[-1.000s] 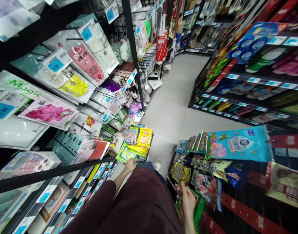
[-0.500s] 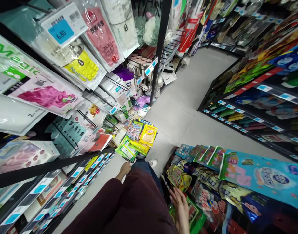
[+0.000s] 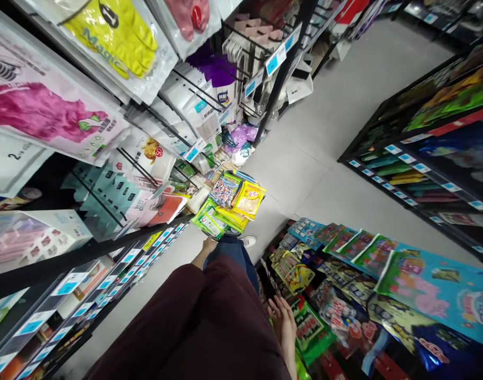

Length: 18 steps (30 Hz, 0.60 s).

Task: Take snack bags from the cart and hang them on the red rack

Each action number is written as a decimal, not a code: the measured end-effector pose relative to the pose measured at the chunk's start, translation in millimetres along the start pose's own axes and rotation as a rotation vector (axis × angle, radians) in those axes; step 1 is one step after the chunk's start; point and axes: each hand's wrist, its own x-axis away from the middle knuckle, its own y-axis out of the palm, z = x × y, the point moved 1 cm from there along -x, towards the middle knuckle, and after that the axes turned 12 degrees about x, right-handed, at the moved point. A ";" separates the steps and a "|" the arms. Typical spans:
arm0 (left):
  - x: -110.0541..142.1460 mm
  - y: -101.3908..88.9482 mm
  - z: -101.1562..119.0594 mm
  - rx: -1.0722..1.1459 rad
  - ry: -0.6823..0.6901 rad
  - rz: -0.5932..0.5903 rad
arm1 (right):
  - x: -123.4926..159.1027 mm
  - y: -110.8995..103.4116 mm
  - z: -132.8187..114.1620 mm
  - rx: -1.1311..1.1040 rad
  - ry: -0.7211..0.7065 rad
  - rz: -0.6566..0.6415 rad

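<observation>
My left hand (image 3: 205, 249) is closed at the near edge of a dark basket (image 3: 234, 233), most of which is hidden by its load. Green, yellow and multicoloured snack packets (image 3: 247, 200) fill it. My right hand (image 3: 281, 319) hangs with its fingers apart and holds nothing. Right beside that hand is a green and red snack bag (image 3: 313, 330) on a low display. Part of the right palm and the wrist's lower side are hidden by my dark sleeve and jacket.
On the left, a rack carries a yellow glove pack (image 3: 115, 39) and a pink glove pack (image 3: 39, 113). Blue snack bags (image 3: 419, 290) line the low display at right. Past it stands a black shelf unit (image 3: 387, 153). Grey floor (image 3: 300, 163) runs between them.
The view has shifted forward and down, so the glove packs look larger and the low display sits further right. The basket stays with my left hand. My right hand's fingers remain apart.
</observation>
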 end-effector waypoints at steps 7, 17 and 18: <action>-32.2 2.2 -0.2 0.064 -0.050 -0.079 | 2.8 10.5 30.4 0.012 0.098 0.053; -45.6 10.2 -16.4 0.283 -0.084 -0.054 | -5.5 21.4 36.7 0.157 0.092 -0.015; -49.7 14.4 -20.3 0.314 -0.091 -0.038 | -7.6 20.7 41.1 0.172 0.094 -0.014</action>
